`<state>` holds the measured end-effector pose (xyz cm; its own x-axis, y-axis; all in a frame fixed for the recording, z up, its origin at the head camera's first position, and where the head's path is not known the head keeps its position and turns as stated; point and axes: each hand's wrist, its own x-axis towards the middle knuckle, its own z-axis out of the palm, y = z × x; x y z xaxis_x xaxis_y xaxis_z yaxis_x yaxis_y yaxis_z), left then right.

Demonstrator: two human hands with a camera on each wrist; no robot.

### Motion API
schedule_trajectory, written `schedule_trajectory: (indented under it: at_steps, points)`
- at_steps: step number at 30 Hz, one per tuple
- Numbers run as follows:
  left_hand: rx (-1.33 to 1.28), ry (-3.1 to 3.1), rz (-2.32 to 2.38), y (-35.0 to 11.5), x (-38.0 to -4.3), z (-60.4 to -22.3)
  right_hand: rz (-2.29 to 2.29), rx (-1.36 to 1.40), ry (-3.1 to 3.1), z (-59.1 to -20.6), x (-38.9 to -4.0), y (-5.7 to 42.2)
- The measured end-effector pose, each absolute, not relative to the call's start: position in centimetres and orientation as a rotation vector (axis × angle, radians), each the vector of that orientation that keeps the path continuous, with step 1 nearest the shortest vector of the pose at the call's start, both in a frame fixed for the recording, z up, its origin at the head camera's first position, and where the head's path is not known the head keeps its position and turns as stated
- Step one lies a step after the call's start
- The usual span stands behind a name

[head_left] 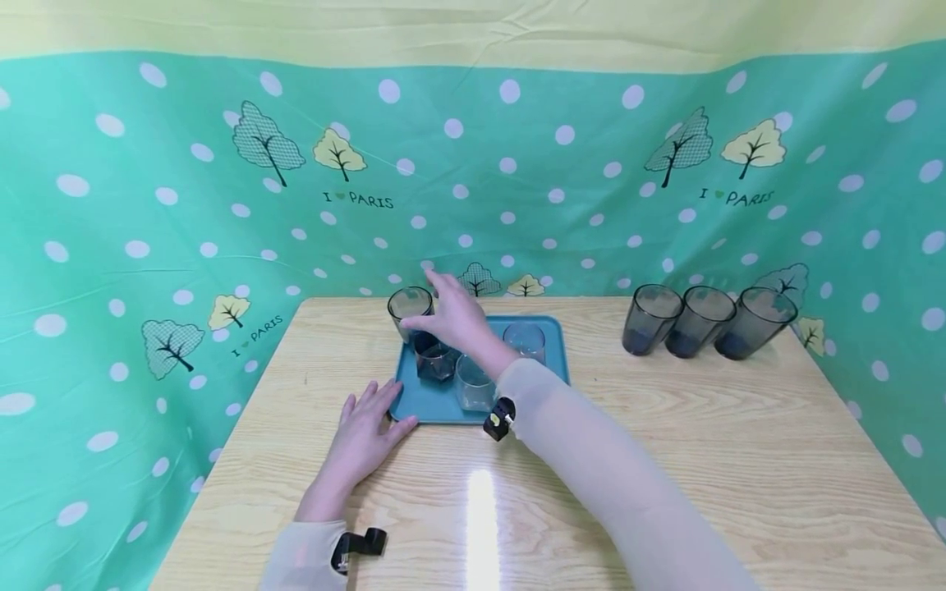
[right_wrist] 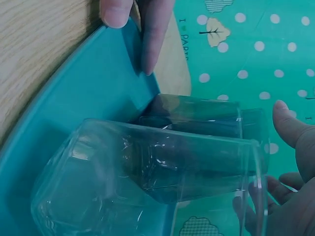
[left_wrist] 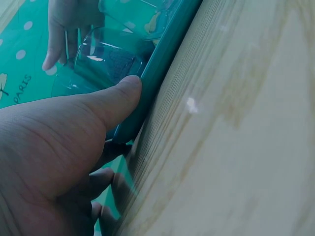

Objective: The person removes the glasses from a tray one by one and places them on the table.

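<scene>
My left hand (head_left: pixel 369 435) holds the front left corner of the blue tray (head_left: pixel 436 410); the left wrist view shows its thumb (left_wrist: pixel 129 88) against the rim. Over the tray's back left part, my right hand (head_left: pixel 461 316) reaches with thumb and fingers spread apart, holding nothing. A tall grey glass (head_left: pixel 405 302) stands by the tray's back left corner, close to that hand. In front of it is a dark faceted glass (head_left: pixel 433 367). A clear glass (head_left: pixel 473 390) stands near the tray's front, and another clear glass (head_left: pixel 526 336) at its back right, partly behind my right wrist.
Three tall grey glasses (head_left: pixel 652 320) stand in a row at the back right of the wooden table (head_left: pixel 702 460). A green dotted cloth (head_left: pixel 510 164) hangs behind and along both sides. Wrist cameras (head_left: pixel 499 419) are strapped over my sleeves.
</scene>
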<state>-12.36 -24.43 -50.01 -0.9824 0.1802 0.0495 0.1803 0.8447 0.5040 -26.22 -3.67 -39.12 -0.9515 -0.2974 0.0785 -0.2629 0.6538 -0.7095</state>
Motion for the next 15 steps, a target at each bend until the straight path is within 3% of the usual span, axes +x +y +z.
schedule_trajectory:
  at_steps: [15]
  points:
    - [-0.287,-3.023,-0.825,-24.41,-12.38,-49.9,-1.096,-0.423,2.818,-39.93,-26.96,-4.41]
